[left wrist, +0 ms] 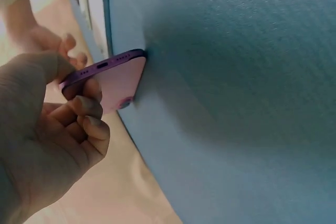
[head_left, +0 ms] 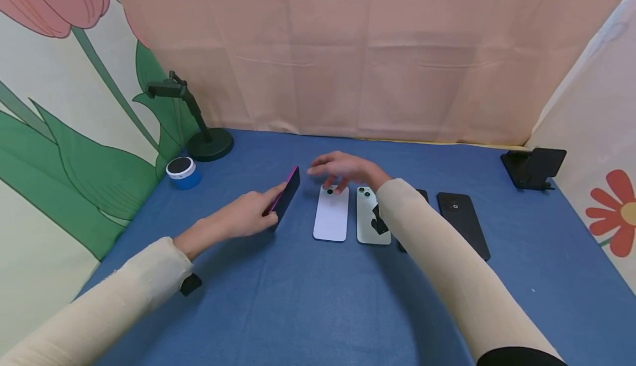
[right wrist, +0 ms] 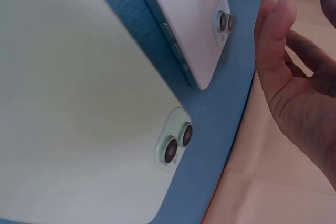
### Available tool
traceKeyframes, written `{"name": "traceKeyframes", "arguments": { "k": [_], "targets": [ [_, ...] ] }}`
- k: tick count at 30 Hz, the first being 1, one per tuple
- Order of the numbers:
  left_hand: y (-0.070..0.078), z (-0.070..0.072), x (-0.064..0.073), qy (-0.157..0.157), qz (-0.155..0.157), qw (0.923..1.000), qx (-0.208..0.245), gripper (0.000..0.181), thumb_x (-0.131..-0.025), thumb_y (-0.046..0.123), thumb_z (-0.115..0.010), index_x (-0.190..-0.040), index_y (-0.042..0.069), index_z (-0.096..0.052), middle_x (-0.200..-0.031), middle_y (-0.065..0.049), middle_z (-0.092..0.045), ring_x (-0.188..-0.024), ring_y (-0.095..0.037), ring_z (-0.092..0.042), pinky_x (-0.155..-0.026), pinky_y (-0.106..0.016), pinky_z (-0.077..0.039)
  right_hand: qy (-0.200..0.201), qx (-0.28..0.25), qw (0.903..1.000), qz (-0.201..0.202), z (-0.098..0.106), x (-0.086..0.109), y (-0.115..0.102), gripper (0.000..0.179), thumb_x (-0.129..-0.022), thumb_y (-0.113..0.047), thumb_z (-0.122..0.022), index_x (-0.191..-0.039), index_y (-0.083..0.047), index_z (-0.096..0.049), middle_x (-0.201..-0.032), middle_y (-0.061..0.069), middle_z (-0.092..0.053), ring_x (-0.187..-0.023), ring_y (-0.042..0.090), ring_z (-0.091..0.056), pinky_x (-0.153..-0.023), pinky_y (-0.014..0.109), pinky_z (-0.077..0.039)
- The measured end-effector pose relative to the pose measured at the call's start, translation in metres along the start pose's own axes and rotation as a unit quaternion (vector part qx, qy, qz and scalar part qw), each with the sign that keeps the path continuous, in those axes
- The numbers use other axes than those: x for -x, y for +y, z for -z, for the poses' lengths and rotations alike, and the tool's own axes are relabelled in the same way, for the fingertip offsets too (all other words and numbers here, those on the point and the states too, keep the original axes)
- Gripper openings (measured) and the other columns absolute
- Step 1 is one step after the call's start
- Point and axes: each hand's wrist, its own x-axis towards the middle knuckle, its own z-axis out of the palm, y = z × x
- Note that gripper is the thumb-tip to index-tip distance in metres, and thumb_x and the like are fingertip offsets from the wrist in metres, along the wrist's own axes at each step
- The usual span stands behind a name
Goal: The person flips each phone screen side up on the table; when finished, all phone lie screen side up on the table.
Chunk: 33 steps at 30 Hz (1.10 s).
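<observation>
My left hand (head_left: 240, 215) pinches a purple-edged smartphone (head_left: 286, 200) between thumb and fingers. It stands tilted on edge, its dark screen towards the right; the left wrist view shows its pink back (left wrist: 123, 82) and the lower edge with the charging port. Just right of it, my right hand (head_left: 348, 168) hovers with loosely bent fingers over the camera end of a lavender phone (head_left: 331, 217). Beside that lies a pale green phone (head_left: 365, 217), back up, with two lenses. A dark phone (head_left: 423, 194) is mostly hidden under my right sleeve, and a black phone (head_left: 463, 223) lies further right.
A dark green jointed stand (head_left: 211, 144) with a round base is at the back left, next to a blue and white round container (head_left: 184, 179). A black folding phone stand (head_left: 539, 168) occupies the back right. A peach cloth (head_left: 348, 79) hangs behind the blue table (head_left: 318, 305).
</observation>
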Motion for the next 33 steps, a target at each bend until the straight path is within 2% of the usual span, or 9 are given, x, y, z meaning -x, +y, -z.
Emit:
{"name": "traceKeyframes", "arguments": {
  "k": [4, 6, 9, 12, 16, 20, 23, 27, 33],
  "targets": [
    [-0.006, -0.002, 0.003, 0.028, 0.009, 0.9995, 0.014, 0.073, -0.099, 0.022, -0.056, -0.162, 0.018, -0.020, -0.112, -0.012, -0.065, -0.079, -0.019, -0.061, -0.061, -0.029, -0.049, -0.001, -0.004, 1.0000, 0.004, 0.000, 0.001, 0.005, 0.065, -0.100, -0.045, -0.057, -0.156, -0.017, -0.037, -0.151, 0.008, -0.047, -0.106, 0.027, -0.063, -0.070, 0.033, -0.057],
    [-0.009, -0.002, 0.003, 0.040, 0.008, 0.9988, 0.028, 0.070, -0.100, 0.021, -0.055, -0.161, 0.016, -0.022, -0.118, -0.013, -0.064, -0.080, -0.018, -0.061, -0.062, -0.029, -0.048, 0.001, -0.004, 1.0000, 0.007, 0.000, 0.002, 0.007, 0.064, -0.100, -0.044, -0.057, -0.155, -0.017, -0.037, -0.151, 0.008, -0.048, -0.105, 0.027, -0.063, -0.070, 0.033, -0.057],
    [-0.013, -0.003, 0.004, 0.055, 0.005, 0.9971, 0.052, 0.066, -0.100, 0.019, -0.053, -0.160, 0.013, -0.025, -0.108, -0.012, -0.066, -0.068, -0.017, -0.057, -0.057, -0.030, -0.046, 0.003, -0.002, 0.9999, 0.013, -0.002, 0.003, 0.007, 0.065, -0.100, -0.044, -0.057, -0.155, -0.017, -0.037, -0.150, 0.008, -0.049, -0.106, 0.027, -0.064, -0.072, 0.034, -0.057],
    [-0.017, -0.004, 0.004, 0.065, 0.011, 0.9942, 0.085, 0.063, -0.102, 0.019, -0.051, -0.159, 0.012, -0.026, -0.092, -0.009, -0.064, -0.055, -0.016, -0.047, -0.052, -0.031, -0.041, 0.000, -0.004, 0.9998, 0.018, -0.005, 0.004, 0.008, 0.066, -0.100, -0.044, -0.058, -0.156, -0.016, -0.036, -0.150, 0.009, -0.049, -0.109, 0.028, -0.063, -0.075, 0.036, -0.058],
    [-0.022, -0.005, 0.003, 0.079, 0.025, 0.9856, 0.147, 0.060, -0.103, 0.020, -0.050, -0.159, 0.014, -0.029, -0.080, -0.007, -0.054, -0.054, -0.018, -0.040, -0.053, -0.032, -0.037, -0.001, -0.008, 0.9998, 0.021, -0.007, 0.004, 0.011, 0.068, -0.100, -0.044, -0.058, -0.157, -0.017, -0.034, -0.151, 0.010, -0.048, -0.110, 0.028, -0.063, -0.075, 0.035, -0.058],
    [-0.024, -0.005, 0.004, 0.079, 0.045, 0.9656, 0.244, 0.058, -0.105, 0.020, -0.049, -0.159, 0.014, -0.029, -0.078, -0.005, -0.046, -0.060, -0.019, -0.041, -0.057, -0.033, -0.038, 0.004, -0.016, 0.9996, 0.024, -0.010, 0.003, 0.013, 0.068, -0.100, -0.043, -0.058, -0.158, -0.018, -0.033, -0.150, 0.009, -0.049, -0.109, 0.028, -0.064, -0.072, 0.034, -0.058],
    [-0.023, -0.007, 0.006, 0.064, 0.066, 0.9405, 0.327, 0.059, -0.106, 0.019, -0.048, -0.160, 0.015, -0.025, -0.078, -0.003, -0.043, -0.066, -0.019, -0.043, -0.062, -0.032, -0.038, 0.014, -0.033, 0.9991, 0.024, -0.013, 0.000, 0.016, 0.068, -0.100, -0.041, -0.059, -0.158, -0.019, -0.032, -0.150, 0.007, -0.050, -0.109, 0.026, -0.066, -0.072, 0.035, -0.059],
    [-0.018, -0.009, 0.008, 0.059, 0.095, 0.9102, 0.399, 0.061, -0.106, 0.020, -0.048, -0.161, 0.019, -0.022, -0.081, 0.000, -0.044, -0.073, -0.018, -0.044, -0.066, -0.031, -0.038, 0.025, -0.068, 0.9972, 0.017, -0.020, -0.004, 0.019, 0.068, -0.100, -0.038, -0.060, -0.158, -0.019, -0.031, -0.150, 0.009, -0.050, -0.109, 0.026, -0.067, -0.073, 0.038, -0.060],
    [-0.010, -0.012, 0.008, 0.072, 0.113, 0.8908, 0.434, 0.060, -0.106, 0.023, -0.048, -0.161, 0.023, -0.023, -0.095, -0.002, -0.055, -0.077, -0.018, -0.045, -0.067, -0.029, -0.037, 0.015, -0.160, 0.9868, 0.018, -0.034, -0.007, 0.016, 0.069, -0.102, -0.032, -0.059, -0.160, -0.017, -0.026, -0.152, 0.013, -0.048, -0.108, 0.027, -0.067, -0.074, 0.040, -0.061]
  ]
}}
